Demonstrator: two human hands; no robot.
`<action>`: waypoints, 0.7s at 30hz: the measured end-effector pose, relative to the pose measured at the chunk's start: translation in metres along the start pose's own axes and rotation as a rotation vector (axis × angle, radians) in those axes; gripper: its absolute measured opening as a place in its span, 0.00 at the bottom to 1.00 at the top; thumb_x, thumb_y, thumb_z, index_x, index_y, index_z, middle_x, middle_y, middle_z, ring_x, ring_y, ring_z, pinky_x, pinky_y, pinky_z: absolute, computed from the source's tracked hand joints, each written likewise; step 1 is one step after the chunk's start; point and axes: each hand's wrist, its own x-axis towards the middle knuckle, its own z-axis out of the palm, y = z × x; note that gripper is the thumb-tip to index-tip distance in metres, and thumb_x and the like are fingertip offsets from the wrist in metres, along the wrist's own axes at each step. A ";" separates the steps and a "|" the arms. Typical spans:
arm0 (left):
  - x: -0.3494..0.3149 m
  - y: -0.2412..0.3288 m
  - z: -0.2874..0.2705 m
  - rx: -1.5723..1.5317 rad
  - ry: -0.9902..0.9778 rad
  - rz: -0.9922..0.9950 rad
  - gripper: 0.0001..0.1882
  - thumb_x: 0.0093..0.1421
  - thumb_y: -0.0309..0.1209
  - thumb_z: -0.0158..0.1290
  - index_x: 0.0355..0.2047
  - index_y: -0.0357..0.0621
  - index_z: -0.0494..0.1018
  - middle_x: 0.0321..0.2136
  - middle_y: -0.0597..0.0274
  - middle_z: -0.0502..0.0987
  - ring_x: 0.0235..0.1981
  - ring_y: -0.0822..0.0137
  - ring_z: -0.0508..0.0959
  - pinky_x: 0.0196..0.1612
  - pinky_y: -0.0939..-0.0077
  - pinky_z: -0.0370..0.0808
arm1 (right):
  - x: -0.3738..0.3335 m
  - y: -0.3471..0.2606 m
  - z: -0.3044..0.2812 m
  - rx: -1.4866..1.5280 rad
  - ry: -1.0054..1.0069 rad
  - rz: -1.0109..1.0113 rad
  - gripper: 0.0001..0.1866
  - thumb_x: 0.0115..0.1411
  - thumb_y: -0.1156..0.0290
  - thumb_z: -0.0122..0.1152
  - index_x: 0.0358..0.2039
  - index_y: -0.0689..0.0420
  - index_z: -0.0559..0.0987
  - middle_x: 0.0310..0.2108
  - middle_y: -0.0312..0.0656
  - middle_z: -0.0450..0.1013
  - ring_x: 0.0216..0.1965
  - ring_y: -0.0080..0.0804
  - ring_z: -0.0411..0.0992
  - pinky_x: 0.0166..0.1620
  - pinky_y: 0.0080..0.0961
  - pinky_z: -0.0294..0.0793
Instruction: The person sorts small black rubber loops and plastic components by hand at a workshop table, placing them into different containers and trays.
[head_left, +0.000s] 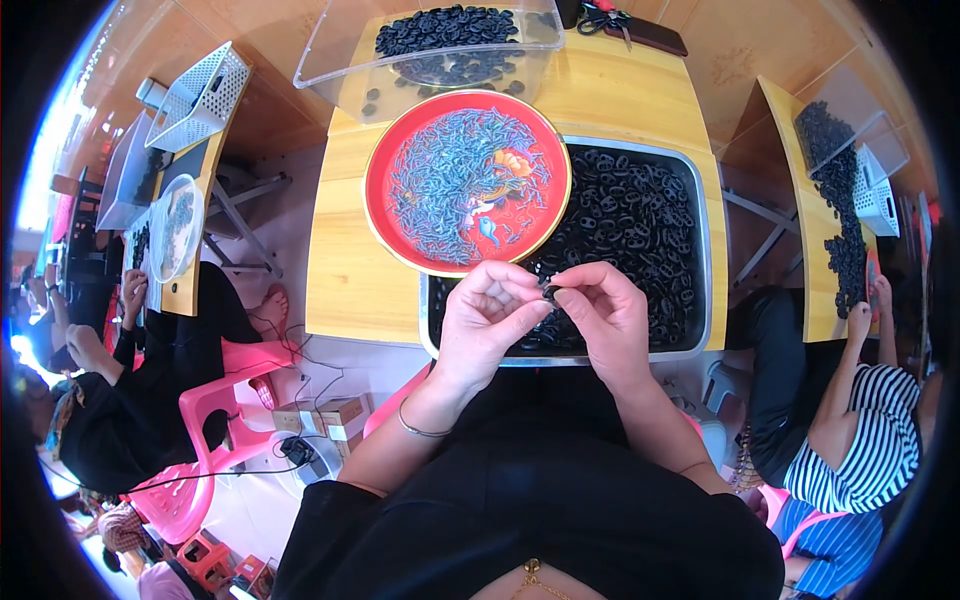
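Observation:
My left hand (492, 312) and my right hand (608, 318) meet over the near part of a black metal-rimmed tray (704, 250). Thumbs and forefingers of both pinch a small black part (550, 291), mostly covered by the fingertips. Many loose black oval pieces with holes (630, 215) fill the tray. Beyond my left hand, a red round dish (393, 236) with a gold edge overlaps the tray's left side. Heaped in it are thin grey-blue pieces (440, 170) that look like small screws or pins; their exact kind is too small to tell.
A clear plastic bin (330, 55) with smooth black ovals (445, 30) stands at the table's far edge. Scissors (605, 18) and a dark flat case (648, 36) lie far right. Co-workers sit at side tables; a pink chair (235, 400) and cables are at left.

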 end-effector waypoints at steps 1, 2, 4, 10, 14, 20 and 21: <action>0.000 0.000 0.000 -0.001 0.001 0.003 0.13 0.51 0.13 0.53 0.37 0.38 0.68 0.30 0.64 0.75 0.34 0.77 0.75 0.40 0.85 0.72 | 0.000 0.000 0.001 -0.001 0.000 0.000 0.06 0.56 0.82 0.55 0.36 0.63 0.74 0.33 0.36 0.72 0.34 0.15 0.70 0.37 0.12 0.69; 0.000 0.000 0.000 -0.002 0.001 0.003 0.13 0.51 0.13 0.53 0.37 0.38 0.68 0.30 0.64 0.75 0.34 0.77 0.75 0.40 0.85 0.72 | -0.001 -0.001 0.001 -0.015 0.007 0.003 0.06 0.56 0.81 0.55 0.36 0.62 0.74 0.33 0.36 0.72 0.33 0.15 0.70 0.37 0.12 0.69; -0.001 0.000 -0.001 -0.002 0.013 0.019 0.14 0.51 0.12 0.53 0.37 0.38 0.68 0.30 0.64 0.75 0.33 0.77 0.75 0.39 0.85 0.72 | -0.001 -0.001 0.002 -0.029 0.011 0.007 0.06 0.56 0.81 0.55 0.35 0.62 0.74 0.33 0.36 0.72 0.33 0.15 0.70 0.36 0.12 0.69; 0.000 0.003 0.001 0.111 0.027 0.101 0.15 0.50 0.12 0.54 0.37 0.37 0.67 0.28 0.64 0.75 0.30 0.78 0.75 0.36 0.86 0.73 | -0.001 0.000 0.002 -0.152 0.026 -0.055 0.05 0.56 0.79 0.57 0.34 0.62 0.75 0.31 0.35 0.72 0.31 0.15 0.70 0.34 0.12 0.69; -0.001 0.005 0.000 0.193 0.020 0.141 0.15 0.50 0.12 0.54 0.36 0.37 0.67 0.28 0.64 0.75 0.30 0.78 0.75 0.35 0.87 0.72 | -0.001 0.001 -0.004 -0.295 -0.016 -0.081 0.04 0.55 0.79 0.57 0.33 0.62 0.75 0.30 0.35 0.72 0.30 0.15 0.69 0.33 0.12 0.68; -0.001 0.005 0.001 0.327 -0.001 0.210 0.15 0.50 0.13 0.55 0.37 0.36 0.67 0.28 0.63 0.75 0.30 0.78 0.75 0.34 0.87 0.72 | -0.002 -0.003 0.001 -0.144 -0.003 0.003 0.04 0.56 0.79 0.56 0.34 0.62 0.74 0.30 0.34 0.72 0.30 0.14 0.69 0.34 0.11 0.68; 0.000 0.005 0.001 0.314 0.004 0.199 0.16 0.49 0.13 0.56 0.38 0.36 0.67 0.28 0.62 0.75 0.30 0.77 0.75 0.34 0.87 0.72 | -0.001 -0.002 0.001 -0.073 0.010 0.024 0.05 0.56 0.80 0.56 0.34 0.62 0.74 0.30 0.34 0.72 0.31 0.14 0.69 0.35 0.11 0.68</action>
